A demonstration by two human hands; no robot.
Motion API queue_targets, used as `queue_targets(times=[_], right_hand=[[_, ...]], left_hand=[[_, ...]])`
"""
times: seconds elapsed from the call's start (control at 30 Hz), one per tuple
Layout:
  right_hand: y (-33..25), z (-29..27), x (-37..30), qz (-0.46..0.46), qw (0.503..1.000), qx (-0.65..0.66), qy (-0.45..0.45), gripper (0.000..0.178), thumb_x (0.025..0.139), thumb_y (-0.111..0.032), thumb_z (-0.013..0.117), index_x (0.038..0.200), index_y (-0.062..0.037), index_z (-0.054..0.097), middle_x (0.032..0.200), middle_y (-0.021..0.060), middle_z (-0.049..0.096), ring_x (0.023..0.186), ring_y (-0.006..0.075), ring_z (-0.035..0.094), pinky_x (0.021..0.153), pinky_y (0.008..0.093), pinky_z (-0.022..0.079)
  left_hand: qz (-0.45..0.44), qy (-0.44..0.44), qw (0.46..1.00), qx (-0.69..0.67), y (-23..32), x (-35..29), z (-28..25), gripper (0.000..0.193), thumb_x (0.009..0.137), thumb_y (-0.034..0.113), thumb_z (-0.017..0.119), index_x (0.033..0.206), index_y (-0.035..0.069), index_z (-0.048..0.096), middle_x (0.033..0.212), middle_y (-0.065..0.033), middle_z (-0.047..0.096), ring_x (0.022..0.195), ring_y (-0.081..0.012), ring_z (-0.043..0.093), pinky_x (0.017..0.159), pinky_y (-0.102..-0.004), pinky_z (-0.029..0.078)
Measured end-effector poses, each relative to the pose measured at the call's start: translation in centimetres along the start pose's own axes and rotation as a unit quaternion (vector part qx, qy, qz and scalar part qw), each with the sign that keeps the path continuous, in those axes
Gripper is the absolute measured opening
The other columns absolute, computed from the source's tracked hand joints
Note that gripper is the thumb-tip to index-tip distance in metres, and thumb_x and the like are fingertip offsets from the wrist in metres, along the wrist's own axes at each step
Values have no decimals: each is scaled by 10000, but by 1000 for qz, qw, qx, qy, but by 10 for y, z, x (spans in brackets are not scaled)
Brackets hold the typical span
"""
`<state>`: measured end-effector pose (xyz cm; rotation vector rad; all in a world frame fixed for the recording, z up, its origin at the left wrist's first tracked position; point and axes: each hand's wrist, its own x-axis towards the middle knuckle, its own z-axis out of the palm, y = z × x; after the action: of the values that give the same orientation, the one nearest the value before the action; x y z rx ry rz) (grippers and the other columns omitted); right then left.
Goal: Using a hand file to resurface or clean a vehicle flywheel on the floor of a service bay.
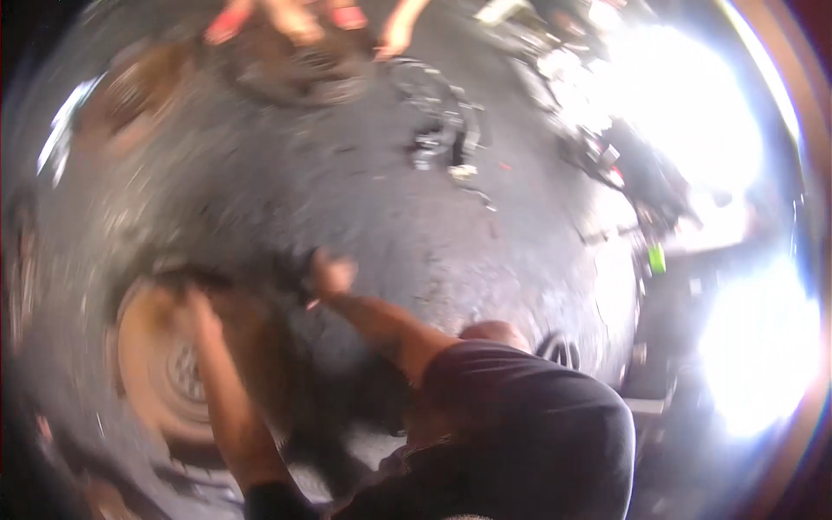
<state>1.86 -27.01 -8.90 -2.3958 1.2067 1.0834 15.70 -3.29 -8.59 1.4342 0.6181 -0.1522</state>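
A round, dusty brown wheel (pixel 143 347) with a grey hub stands at the lower left. My left hand (pixel 201 316) is over its upper right side and seems to touch it; motion smears the fingers. Further right, above the dark floor, is my right hand (pixel 334 276), also blurred. Something dark shows just left of its fingers, but I cannot make out whether the hand holds it. My bent knee in dark trousers (pixel 529 425) fills the lower middle.
At the top, another person's hands (pixel 299 24) are over a second brown wheel (pixel 308 74). A third brown round thing (pixel 130 100) is at the upper left. Dark and silvery parts (pixel 446 130) lie on the floor (pixel 520 243). Clutter with a green item (pixel 656 258) stands right.
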Motion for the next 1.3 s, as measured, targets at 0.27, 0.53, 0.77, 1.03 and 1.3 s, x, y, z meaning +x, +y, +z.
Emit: queue_targets(times=[0.27,0.53,0.77,1.03,1.3], right_hand=[[12,-16,-11,-5,989,145,23,1485,443,-164,997,1580,-238,44,1492,467,100,1384,623,165,1129,632,262],[14,1,4,-19,982,183,49,1488,444,-134,992,1579,-213,33,1481,485,70,1366,656,131,1105,681,248],[12,2,11,7,985,167,46,1514,419,-165,1006,1577,-241,34,1497,463,82,1381,632,143,1115,671,240],[-11,-7,4,15,985,167,37,1494,457,-164,997,1575,-281,14,1532,412,95,1414,584,138,1136,642,236],[11,-14,-14,19,982,182,52,1406,522,-141,977,1580,-250,57,1532,410,99,1406,591,158,1127,654,245]], left_hand=[[22,-22,993,110,41,-57,0,739,985,97,513,1587,190,94,1045,-112,611,608,-134,497,482,-257,415],[62,-64,994,60,27,-51,-8,783,961,66,527,1590,195,78,1032,-118,608,566,-113,447,472,-256,399],[10,-64,988,140,43,-68,-23,744,978,129,560,1585,253,148,1094,-131,610,589,-107,482,479,-249,411],[346,-31,846,404,-26,22,-96,599,988,246,549,1538,220,314,1276,-175,620,945,-358,663,806,-438,513],[282,-275,681,617,67,-143,-102,615,978,155,518,1542,232,289,1011,-282,647,862,-449,638,784,-503,497]])
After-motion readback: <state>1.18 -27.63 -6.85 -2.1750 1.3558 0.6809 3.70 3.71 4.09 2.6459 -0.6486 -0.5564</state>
